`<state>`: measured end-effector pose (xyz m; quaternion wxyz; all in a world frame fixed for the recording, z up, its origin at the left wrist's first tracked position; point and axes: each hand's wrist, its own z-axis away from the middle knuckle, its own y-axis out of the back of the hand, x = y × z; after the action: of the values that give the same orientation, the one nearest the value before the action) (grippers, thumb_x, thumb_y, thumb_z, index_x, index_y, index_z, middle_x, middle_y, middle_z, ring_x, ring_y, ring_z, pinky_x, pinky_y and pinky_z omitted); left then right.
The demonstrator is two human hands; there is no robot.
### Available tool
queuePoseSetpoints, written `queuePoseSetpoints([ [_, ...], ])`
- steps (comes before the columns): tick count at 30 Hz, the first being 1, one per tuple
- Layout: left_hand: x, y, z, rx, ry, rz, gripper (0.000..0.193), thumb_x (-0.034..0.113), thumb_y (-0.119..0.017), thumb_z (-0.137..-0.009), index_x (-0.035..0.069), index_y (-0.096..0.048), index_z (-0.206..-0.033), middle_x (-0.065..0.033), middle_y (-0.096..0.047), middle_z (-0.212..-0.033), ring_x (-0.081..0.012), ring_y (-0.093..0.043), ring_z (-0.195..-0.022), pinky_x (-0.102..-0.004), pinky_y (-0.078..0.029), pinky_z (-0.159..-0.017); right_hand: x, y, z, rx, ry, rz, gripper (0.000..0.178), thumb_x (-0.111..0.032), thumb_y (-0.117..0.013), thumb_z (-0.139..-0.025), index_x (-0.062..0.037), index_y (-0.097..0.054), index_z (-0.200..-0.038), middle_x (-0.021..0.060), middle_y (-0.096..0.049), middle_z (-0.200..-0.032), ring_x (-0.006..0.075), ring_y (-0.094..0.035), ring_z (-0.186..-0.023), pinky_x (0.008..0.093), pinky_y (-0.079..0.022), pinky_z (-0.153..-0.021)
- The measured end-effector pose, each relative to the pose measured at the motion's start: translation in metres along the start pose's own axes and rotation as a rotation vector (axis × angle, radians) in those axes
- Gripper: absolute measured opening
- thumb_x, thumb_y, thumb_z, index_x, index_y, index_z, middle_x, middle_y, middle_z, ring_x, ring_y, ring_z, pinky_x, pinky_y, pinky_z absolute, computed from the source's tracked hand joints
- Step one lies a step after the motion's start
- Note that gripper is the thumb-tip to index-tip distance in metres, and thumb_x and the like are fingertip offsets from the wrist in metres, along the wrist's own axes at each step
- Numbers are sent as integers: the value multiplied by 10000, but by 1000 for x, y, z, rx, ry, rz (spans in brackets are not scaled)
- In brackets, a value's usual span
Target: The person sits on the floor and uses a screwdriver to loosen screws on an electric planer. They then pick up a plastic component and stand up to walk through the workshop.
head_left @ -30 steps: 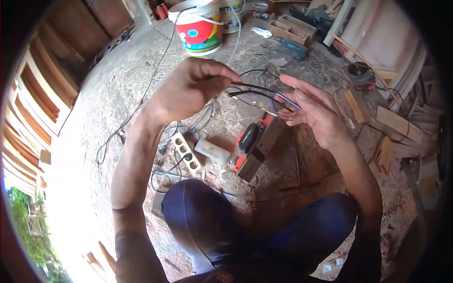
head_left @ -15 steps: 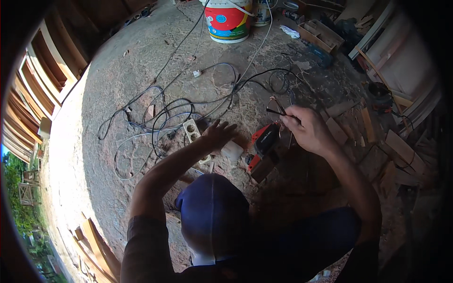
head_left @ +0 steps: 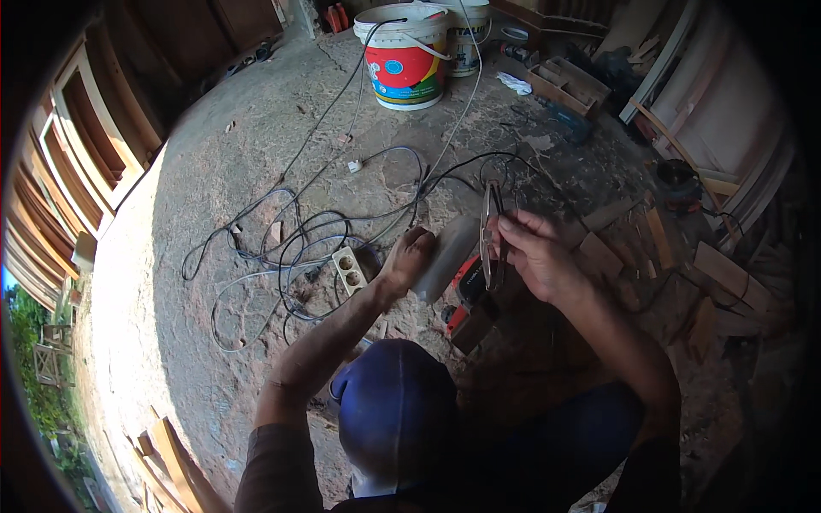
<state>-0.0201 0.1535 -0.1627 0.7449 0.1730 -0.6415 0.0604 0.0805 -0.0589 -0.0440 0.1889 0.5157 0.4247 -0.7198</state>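
Note:
My left hand (head_left: 409, 258) is wrapped around a pale, translucent plastic container (head_left: 451, 256), held tilted above the floor. Close to its right side, my right hand (head_left: 537, 256) grips a slender metal tool (head_left: 487, 235) with two long thin arms and a dark strip along it; its exact kind is unclear. Beneath and between the hands lies a red and black electric planer (head_left: 470, 295), partly hidden by the container and the tool. A cream power strip (head_left: 349, 270) with round sockets rests on the floor beside my left wrist.
Tangled cables (head_left: 321, 227) and a white plug (head_left: 354, 166) spread over the rough floor. A red and white bucket (head_left: 406, 73) stands ahead, near a wooden tray (head_left: 569, 85) and a teal power tool (head_left: 566, 122). Wood offcuts (head_left: 663, 231) lie right; a blue cap (head_left: 398, 410) fills the lower middle.
My left hand, spread by the container before, now holds it raised and moved right. The tool in my right hand has swung upright and come closer to the container. The view has shifted slightly.

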Motion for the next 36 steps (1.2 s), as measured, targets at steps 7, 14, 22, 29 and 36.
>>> queuePoseSetpoints([
  [7,-2,-121,27,-547,-59,606,435,369,-534,-966,63,-520,-1276,-123,-580,-1260,-216,-560,-1157,-385,-467,-930,44,4,-30,-61,164,-236,158,-131,-569,-978,11,-621,-1023,37,-599,-828,135,-566,-774,299,-474,-735],
  [14,65,-126,22,-323,339,1223,637,580,-408,-970,77,-474,-1356,-127,-566,-1281,-317,-534,-1208,-521,-420,-999,1,18,-21,67,232,-414,169,-157,-544,-994,-19,-608,-1067,20,-595,-838,126,-575,-781,354,-488,-799],
  [22,76,-111,24,-389,99,947,568,336,-709,-886,28,-480,-1305,-123,-596,-1192,-265,-600,-1093,-468,-497,-939,-12,61,-9,11,246,-475,147,-203,-574,-981,-65,-624,-973,6,-578,-772,137,-562,-730,354,-499,-770],
  [29,67,-109,16,-128,150,671,550,430,-679,-884,4,-546,-1207,-98,-631,-1049,-190,-629,-938,-363,-523,-811,-27,41,16,-138,162,-401,146,-189,-568,-979,-50,-613,-971,27,-583,-758,155,-574,-722,402,-499,-871],
  [36,54,-86,26,-69,161,640,551,547,-556,-915,38,-582,-1122,-70,-634,-939,-181,-622,-771,-313,-512,-660,-14,50,24,65,116,-68,112,-160,-580,-967,-70,-633,-1007,-5,-605,-832,95,-588,-742,363,-532,-811],
])
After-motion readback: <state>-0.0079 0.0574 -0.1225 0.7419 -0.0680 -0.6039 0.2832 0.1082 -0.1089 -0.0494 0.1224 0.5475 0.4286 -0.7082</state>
